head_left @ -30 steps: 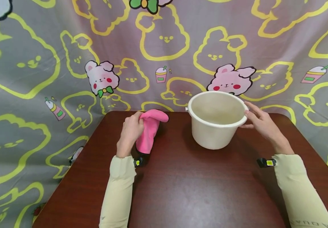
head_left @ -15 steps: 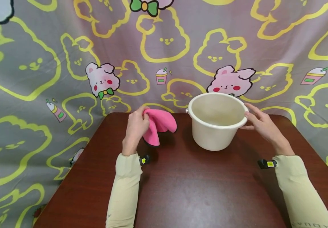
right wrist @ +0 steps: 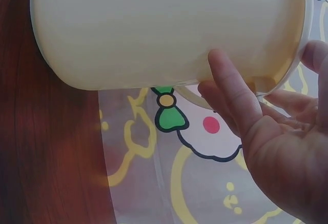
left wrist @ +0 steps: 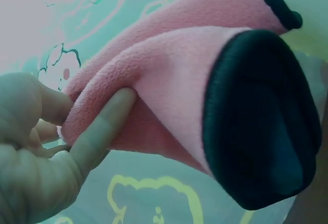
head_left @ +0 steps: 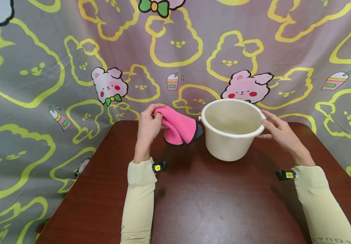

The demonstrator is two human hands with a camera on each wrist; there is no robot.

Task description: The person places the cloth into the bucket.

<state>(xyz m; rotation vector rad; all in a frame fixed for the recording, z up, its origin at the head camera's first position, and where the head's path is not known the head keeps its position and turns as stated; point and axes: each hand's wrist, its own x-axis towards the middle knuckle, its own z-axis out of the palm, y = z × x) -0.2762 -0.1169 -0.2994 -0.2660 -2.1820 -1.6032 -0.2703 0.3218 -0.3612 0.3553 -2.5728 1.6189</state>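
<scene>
Pinching pink cloth (head_left: pixel 181 125) near the cream bucket (head_left: pixel 228 146), left hand (head_left: pixel 148 126); spread against that bucket, right hand (head_left: pixel 281 134); patterned fabric (head_left: pixel 193 73) behind.

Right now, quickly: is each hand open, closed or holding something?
Left hand: closed, pinching the pink cloth item.
Right hand: open, touching the side of the white bucket.

Centre right of head view: way barred by white bucket (head_left: pixel 228 147), mouth reachable from above; right rim obstructed by right hand (head_left: pixel 280 132). Gap at bucket's left nearly filled by pink fabric piece (head_left: pixel 181 125), gripped by left hand (head_left: pixel 149 123). Passage afforded over tabletop (head_left: pixel 218 196), lower centre, between both sleeves (head_left: pixel 139 203). Upper frame closed off by patterned curtain (head_left: pixel 181 34).
</scene>
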